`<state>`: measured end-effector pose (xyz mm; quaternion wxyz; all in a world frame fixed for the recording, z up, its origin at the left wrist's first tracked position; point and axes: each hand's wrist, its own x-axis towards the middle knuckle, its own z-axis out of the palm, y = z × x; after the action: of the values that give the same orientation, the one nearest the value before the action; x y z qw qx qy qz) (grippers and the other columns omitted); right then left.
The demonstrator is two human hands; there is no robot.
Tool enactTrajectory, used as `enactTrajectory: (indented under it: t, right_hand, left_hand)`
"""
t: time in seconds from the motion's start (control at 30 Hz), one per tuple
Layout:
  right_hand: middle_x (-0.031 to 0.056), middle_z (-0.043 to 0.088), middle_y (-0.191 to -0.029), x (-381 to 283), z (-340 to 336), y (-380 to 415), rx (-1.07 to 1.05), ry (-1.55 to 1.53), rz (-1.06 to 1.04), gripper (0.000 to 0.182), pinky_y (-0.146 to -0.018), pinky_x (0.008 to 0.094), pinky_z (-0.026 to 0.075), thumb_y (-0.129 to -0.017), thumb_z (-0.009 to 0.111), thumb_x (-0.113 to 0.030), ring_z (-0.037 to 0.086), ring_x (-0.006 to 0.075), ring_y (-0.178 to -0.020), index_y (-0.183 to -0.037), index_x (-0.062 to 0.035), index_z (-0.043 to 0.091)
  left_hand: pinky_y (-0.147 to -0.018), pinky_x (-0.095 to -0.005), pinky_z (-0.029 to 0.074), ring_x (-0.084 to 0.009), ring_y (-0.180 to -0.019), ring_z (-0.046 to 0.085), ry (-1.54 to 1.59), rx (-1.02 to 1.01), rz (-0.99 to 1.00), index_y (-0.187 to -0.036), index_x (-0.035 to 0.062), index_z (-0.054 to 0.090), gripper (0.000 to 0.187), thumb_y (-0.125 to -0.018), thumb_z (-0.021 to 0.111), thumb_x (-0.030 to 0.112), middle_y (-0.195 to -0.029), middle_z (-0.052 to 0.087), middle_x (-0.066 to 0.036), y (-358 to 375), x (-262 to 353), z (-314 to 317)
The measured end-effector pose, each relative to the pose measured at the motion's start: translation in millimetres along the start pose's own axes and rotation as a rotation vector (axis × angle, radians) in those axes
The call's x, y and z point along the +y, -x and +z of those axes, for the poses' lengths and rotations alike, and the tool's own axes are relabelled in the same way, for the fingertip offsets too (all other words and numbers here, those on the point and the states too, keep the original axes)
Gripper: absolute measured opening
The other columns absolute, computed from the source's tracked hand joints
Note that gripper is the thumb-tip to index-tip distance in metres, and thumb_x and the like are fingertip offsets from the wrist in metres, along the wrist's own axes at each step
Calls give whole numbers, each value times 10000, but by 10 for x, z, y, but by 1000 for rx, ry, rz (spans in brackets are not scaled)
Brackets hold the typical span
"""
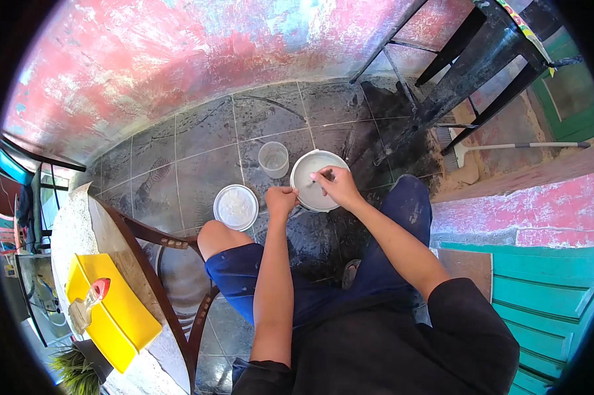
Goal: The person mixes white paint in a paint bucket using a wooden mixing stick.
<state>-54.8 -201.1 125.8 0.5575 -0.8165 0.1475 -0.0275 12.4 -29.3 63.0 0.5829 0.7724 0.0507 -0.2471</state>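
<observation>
A white bucket [321, 158] with pale contents stands on the tiled floor between and ahead of my knees. Over its opening is my right hand [335, 185], fingers pinched on a small thing I cannot make out. My left hand [282, 201] is closed at the bucket's left rim; whether it grips the rim or something else is hidden. Just left of the bucket stands a clear plastic container [273, 159]. A round white lid [236, 207] with whitish residue lies on the floor to the left of my left hand.
A dark wooden chair [190, 303] and a table with a yellow tray [109, 313] are at the left. A black stand [471, 72] rises at the upper right, near a broom [521, 145]. A teal door [547, 296] lies at the lower right.
</observation>
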Motion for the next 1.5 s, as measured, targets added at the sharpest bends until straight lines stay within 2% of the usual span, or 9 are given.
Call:
enactTrajectory:
  t: [0.2, 0.27, 0.37, 0.73, 1.03, 1.17, 1.27, 1.43, 1.5]
  right_hand:
    - [55, 583, -619, 312, -30, -259, 418, 104, -282, 387, -466, 264, 416, -985, 548, -371, 523, 108, -463, -873, -19, 663]
    - [43, 553, -637, 31, -191, -195, 197, -458, 123, 426, -440, 234, 365, -1002, 486, -446, 478, 93, -439, -870, -65, 623]
    - [42, 548, -641, -81, -295, -200, 230, -709, 277, 454, -426, 210, 328, -1008, 441, -491, 468, 72, -443, -851, -85, 568]
    - [47, 496, -517, 154, -258, -276, 448, 49, 33, 593, -579, 357, 418, -1031, 386, -364, 499, 170, -515, -567, -13, 500]
    - [81, 532, -509, 126, -236, -301, 452, -339, 113, 606, -560, 355, 426, -1025, 376, -361, 543, 187, -498, -547, -14, 511]
    - [56, 516, -480, 341, -196, -287, 474, 60, 24, 572, -474, 308, 402, -1025, 361, -339, 529, 143, -461, -546, -50, 485]
    - [65, 518, -476, 123, -233, -226, 422, -416, 182, 597, -437, 301, 395, -1035, 336, -359, 482, 134, -402, -545, -52, 486]
    - [77, 535, -526, 388, -290, -297, 520, -347, 27, 518, -390, 287, 347, -1029, 377, -366, 416, 128, -360, -607, -76, 457]
    - [95, 542, -531, 376, -223, -233, 408, -170, 220, 482, -382, 286, 341, -1028, 376, -341, 422, 127, -362, -621, -90, 437]
  left_hand:
    - [-556, -275, 550, -165, -549, 688, -39, 13, -2, -867, -30, 754, 128, -794, 717, 68, -672, 708, -134, -66, -109, 15]
    - [-568, -278, 550, -162, -545, 688, -30, 26, -10, -861, -26, 755, 127, -794, 719, 76, -665, 707, -129, -62, -115, 26]
    - [-568, -275, 550, -162, -546, 687, -36, 21, 16, -863, -23, 756, 127, -798, 718, 79, -664, 707, -128, -63, -126, 22]
    - [-561, -287, 574, -182, -594, 694, -33, 13, -11, -905, -60, 736, 149, -802, 722, 48, -716, 706, -145, -7, -48, 20]
    - [-570, -289, 561, -180, -572, 700, -51, 44, 6, -856, -33, 753, 125, -785, 730, 67, -671, 707, -143, -22, -53, 20]
    - [-546, -284, 592, -183, -627, 695, -22, 8, -36, -920, -92, 723, 169, -798, 734, 24, -761, 707, -146, 45, 79, -15]
    - [-554, -283, 595, -191, -638, 698, -23, -1, -39, -926, -95, 720, 175, -801, 735, 26, -771, 707, -150, 30, 73, -21]
    - [-557, -282, 584, -184, -610, 699, 18, 12, -25, -900, -75, 732, 150, -800, 726, 37, -731, 709, -145, 56, 60, -11]
    - [-559, -283, 597, -190, -637, 696, 5, 2, -42, -931, -92, 720, 170, -804, 729, 20, -768, 708, -145, 43, 80, -13]
